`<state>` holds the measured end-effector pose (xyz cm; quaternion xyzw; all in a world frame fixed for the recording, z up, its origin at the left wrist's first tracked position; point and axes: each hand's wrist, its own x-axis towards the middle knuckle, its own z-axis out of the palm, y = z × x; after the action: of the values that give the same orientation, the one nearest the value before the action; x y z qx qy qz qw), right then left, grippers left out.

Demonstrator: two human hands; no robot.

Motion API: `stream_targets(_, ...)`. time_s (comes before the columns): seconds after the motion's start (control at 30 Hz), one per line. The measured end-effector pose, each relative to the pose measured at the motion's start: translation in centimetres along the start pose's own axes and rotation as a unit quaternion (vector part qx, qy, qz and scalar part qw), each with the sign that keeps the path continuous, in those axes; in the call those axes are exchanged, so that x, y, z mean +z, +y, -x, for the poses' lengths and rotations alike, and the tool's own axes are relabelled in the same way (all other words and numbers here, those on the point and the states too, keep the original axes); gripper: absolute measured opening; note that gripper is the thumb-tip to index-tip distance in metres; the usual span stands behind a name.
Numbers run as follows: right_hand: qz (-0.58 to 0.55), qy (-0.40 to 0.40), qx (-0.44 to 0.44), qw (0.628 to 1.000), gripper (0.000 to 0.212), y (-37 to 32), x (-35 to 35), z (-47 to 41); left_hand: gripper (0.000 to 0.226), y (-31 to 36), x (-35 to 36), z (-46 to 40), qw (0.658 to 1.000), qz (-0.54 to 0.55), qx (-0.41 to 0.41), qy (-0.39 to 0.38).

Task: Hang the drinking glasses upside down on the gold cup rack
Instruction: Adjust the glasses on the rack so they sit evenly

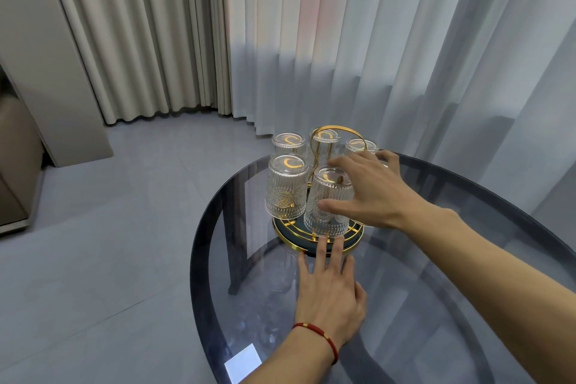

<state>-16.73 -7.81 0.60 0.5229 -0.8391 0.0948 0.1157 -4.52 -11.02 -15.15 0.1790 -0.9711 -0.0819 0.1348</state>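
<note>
Five glasses (285, 188) inverted on rack (318, 240); nothing loose on table (467, 259). Right hand (371, 188) spread wide beside nearest glass (328, 199); left hand (330, 293) flat, fingers extended, holding nothing. Looks nearly finished.

Grey floor (109, 212) — pleated curtains (149, 40)

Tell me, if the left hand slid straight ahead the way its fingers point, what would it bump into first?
Probably the gold rim of the cup rack; the left hand already has its fingertips at that edge, with the nearest glass just beyond.
</note>
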Motion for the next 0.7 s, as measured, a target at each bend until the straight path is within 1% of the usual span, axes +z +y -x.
stream_targets(0.1, -0.034, 0.010, 0.001, 0.999, 0.077, 0.1, -0.2, 0.3, 0.050, 0.0, -0.1, 0.1, 1.000, 0.005, -0.002, -0.005)
stream_targets(0.2, -0.043, 0.029, -0.008, 0.999, 0.075, 0.2, -0.3, 0.9, 0.049, 0.0, -0.2, 0.1, 1.000, 0.002, -0.004, -0.005)
stream_targets(0.33, -0.053, 0.034, -0.015, 0.998, 0.074, 0.1, -0.3, 1.3, 0.049, 0.1, -0.4, 0.1, 1.000, 0.003, -0.005, -0.009)
stream_targets(0.6, -0.048, 0.033, -0.029, 0.998, 0.079, 0.2, 0.2, 1.6, 0.049, 0.1, -0.3, 0.1, 1.000, -0.001, -0.009, -0.013)
stream_targets(0.7, -0.041, 0.035, -0.033, 0.998, 0.084, 0.4, 0.4, 1.7, 0.050, 0.2, -0.3, 0.0, 1.000, 0.003, -0.012, -0.020)
